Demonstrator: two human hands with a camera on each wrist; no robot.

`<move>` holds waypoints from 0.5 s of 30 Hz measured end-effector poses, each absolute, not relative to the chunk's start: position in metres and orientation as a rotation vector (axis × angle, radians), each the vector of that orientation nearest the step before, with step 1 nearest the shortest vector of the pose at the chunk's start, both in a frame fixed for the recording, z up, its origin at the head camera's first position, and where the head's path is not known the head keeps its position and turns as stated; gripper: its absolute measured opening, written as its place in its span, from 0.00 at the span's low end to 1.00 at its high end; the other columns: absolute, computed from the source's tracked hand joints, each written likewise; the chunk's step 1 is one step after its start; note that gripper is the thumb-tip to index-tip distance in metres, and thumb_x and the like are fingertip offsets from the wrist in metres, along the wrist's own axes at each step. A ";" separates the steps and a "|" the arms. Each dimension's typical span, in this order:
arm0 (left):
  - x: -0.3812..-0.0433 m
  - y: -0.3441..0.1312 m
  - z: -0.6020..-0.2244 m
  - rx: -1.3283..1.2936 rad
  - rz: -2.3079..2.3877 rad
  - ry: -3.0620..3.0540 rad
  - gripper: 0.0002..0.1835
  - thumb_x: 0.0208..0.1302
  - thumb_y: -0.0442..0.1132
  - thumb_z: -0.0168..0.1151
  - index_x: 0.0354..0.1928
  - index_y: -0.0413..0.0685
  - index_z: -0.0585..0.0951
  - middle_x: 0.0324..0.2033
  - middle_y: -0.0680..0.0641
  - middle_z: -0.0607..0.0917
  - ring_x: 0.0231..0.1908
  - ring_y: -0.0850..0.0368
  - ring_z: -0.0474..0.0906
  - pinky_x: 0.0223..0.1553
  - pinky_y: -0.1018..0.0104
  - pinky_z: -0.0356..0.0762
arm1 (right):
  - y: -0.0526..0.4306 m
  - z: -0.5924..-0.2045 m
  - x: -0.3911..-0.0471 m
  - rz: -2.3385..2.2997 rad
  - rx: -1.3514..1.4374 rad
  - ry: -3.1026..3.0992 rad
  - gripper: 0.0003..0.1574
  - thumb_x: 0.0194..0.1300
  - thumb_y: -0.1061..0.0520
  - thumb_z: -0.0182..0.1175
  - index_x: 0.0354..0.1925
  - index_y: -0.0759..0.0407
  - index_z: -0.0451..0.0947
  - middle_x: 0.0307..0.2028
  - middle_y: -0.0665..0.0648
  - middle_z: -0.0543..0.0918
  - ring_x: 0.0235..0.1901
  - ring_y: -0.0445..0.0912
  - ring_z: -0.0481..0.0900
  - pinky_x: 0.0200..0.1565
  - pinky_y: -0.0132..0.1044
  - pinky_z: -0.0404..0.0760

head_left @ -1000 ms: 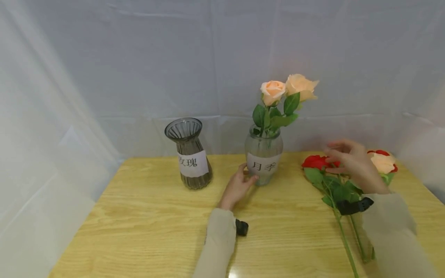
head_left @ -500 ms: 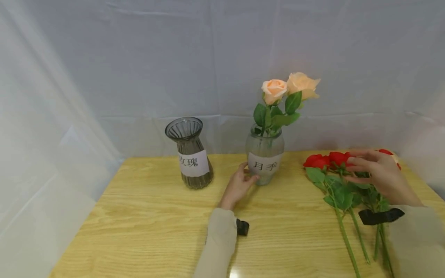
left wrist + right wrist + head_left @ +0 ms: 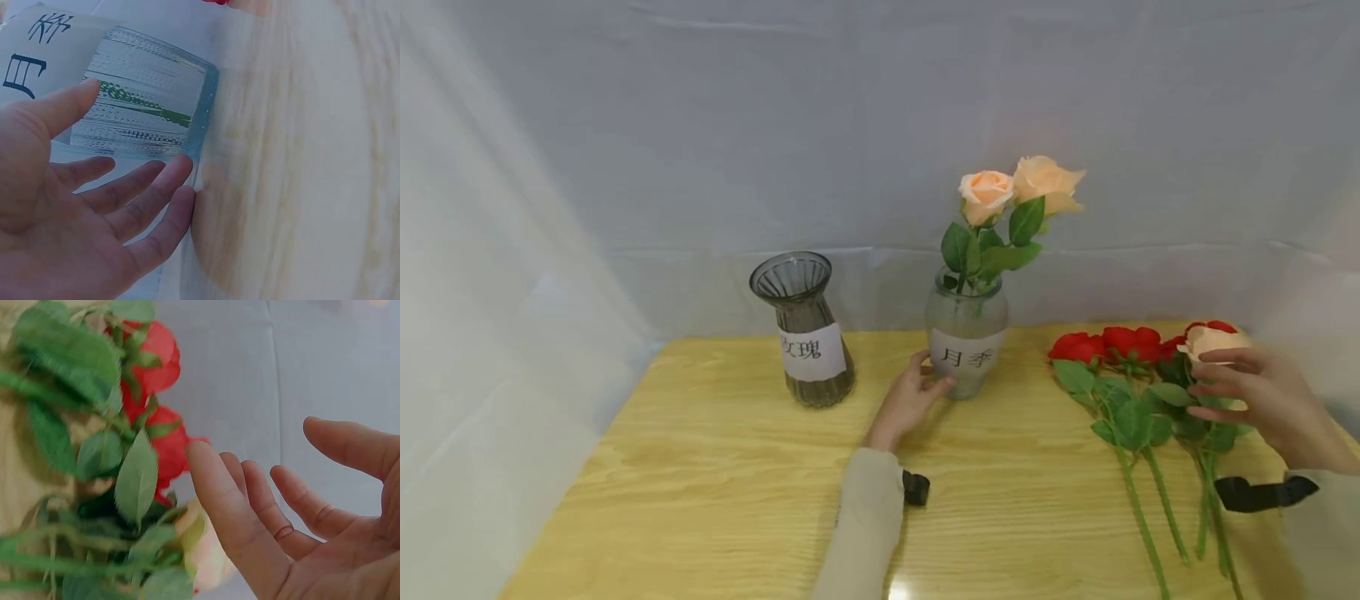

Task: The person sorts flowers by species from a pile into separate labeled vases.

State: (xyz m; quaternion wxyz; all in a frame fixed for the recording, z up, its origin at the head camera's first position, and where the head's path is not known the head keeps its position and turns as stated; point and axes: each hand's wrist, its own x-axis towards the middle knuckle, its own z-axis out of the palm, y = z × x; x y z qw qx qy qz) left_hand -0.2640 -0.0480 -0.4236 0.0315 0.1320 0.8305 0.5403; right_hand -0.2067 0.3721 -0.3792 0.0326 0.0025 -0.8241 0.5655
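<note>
A clear glass vase with a white label stands on the wooden table, two peach roses rising from its mouth. My left hand is at the lower left of the vase, its thumb against the front and its fingers beside the base, extended and relaxed in the left wrist view. Over the flowers at the right, my right hand hovers with spread fingers and holds nothing. It partly covers a cream rose with red edges. Red roses lie to its left, their leaves and stems pointing toward the front.
Left of the clear vase stands a dark grey fluted vase with a white label. White sheeting hangs behind and along the sides. The wooden table spreads across the front.
My right hand has moved right, from above the red roses to the cream rose, uncovering the red blooms. The left hand has stayed at the clear vase.
</note>
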 end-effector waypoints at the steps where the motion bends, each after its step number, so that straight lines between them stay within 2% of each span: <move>1: -0.264 -0.049 -0.424 0.402 1.665 2.555 0.35 0.75 0.43 0.61 0.75 0.34 0.60 0.63 0.31 0.75 0.57 0.36 0.78 0.54 0.46 0.79 | 0.376 -0.382 -0.207 1.731 0.002 -2.559 0.21 0.79 0.54 0.54 0.63 0.63 0.68 0.44 0.43 0.77 0.36 0.37 0.83 0.38 0.46 0.88; 2: -0.264 -0.050 -0.424 0.397 1.668 2.549 0.35 0.75 0.43 0.60 0.75 0.34 0.60 0.63 0.30 0.75 0.57 0.36 0.78 0.54 0.47 0.79 | 0.379 -0.384 -0.207 1.720 -0.014 -2.577 0.26 0.79 0.54 0.53 0.66 0.69 0.64 0.45 0.46 0.77 0.36 0.37 0.83 0.39 0.48 0.88; 5: -0.263 -0.052 -0.424 0.389 1.663 2.542 0.35 0.76 0.44 0.60 0.75 0.34 0.59 0.64 0.30 0.74 0.58 0.36 0.77 0.54 0.47 0.80 | 0.405 -0.410 -0.217 1.649 -0.079 -2.612 0.30 0.78 0.47 0.55 0.67 0.62 0.62 0.47 0.45 0.76 0.37 0.36 0.83 0.42 0.50 0.87; 6: -0.263 -0.052 -0.424 0.391 1.660 2.545 0.35 0.76 0.44 0.60 0.75 0.34 0.59 0.63 0.30 0.74 0.58 0.36 0.78 0.53 0.47 0.80 | 0.413 -0.417 -0.219 1.651 -0.085 -2.598 0.28 0.77 0.45 0.56 0.65 0.56 0.65 0.46 0.43 0.77 0.37 0.35 0.83 0.41 0.50 0.87; 9: -0.264 -0.051 -0.424 0.400 1.653 2.554 0.35 0.76 0.44 0.60 0.75 0.34 0.59 0.63 0.30 0.74 0.57 0.36 0.78 0.53 0.47 0.80 | 0.415 -0.418 -0.213 1.618 -0.132 -2.605 0.25 0.77 0.46 0.56 0.62 0.58 0.66 0.44 0.41 0.75 0.34 0.34 0.83 0.39 0.49 0.88; 11: -0.265 -0.050 -0.424 0.405 1.648 2.558 0.35 0.75 0.43 0.60 0.75 0.33 0.60 0.63 0.29 0.74 0.57 0.36 0.78 0.52 0.47 0.80 | 0.408 -0.409 -0.204 1.610 -0.157 -2.630 0.30 0.79 0.50 0.54 0.64 0.71 0.62 0.43 0.42 0.74 0.33 0.34 0.82 0.39 0.49 0.88; 12: -0.264 -0.049 -0.424 0.405 1.649 2.557 0.35 0.75 0.43 0.60 0.74 0.33 0.59 0.63 0.29 0.74 0.57 0.35 0.78 0.52 0.47 0.81 | 0.403 -0.403 -0.198 1.628 -0.178 -2.632 0.27 0.79 0.51 0.53 0.63 0.71 0.64 0.42 0.41 0.75 0.32 0.33 0.82 0.38 0.48 0.88; 13: -0.264 -0.049 -0.424 0.404 1.650 2.556 0.35 0.75 0.43 0.60 0.74 0.33 0.59 0.63 0.29 0.74 0.57 0.35 0.78 0.51 0.48 0.81 | 0.403 -0.401 -0.195 1.631 -0.189 -2.643 0.30 0.80 0.53 0.52 0.64 0.76 0.61 0.43 0.42 0.74 0.32 0.33 0.82 0.38 0.48 0.88; 14: -0.264 -0.048 -0.424 0.401 1.651 2.554 0.35 0.75 0.43 0.60 0.75 0.33 0.59 0.63 0.30 0.74 0.57 0.36 0.78 0.51 0.48 0.81 | 0.408 -0.406 -0.196 1.665 -0.200 -2.631 0.26 0.79 0.52 0.53 0.63 0.69 0.65 0.42 0.40 0.75 0.32 0.34 0.82 0.38 0.48 0.88; 15: -0.264 -0.048 -0.424 0.400 1.650 2.554 0.35 0.75 0.43 0.60 0.75 0.33 0.59 0.63 0.30 0.74 0.57 0.36 0.78 0.51 0.48 0.81 | 0.413 -0.410 -0.197 1.694 -0.197 -2.622 0.25 0.79 0.51 0.53 0.63 0.67 0.66 0.42 0.40 0.75 0.33 0.34 0.83 0.38 0.48 0.88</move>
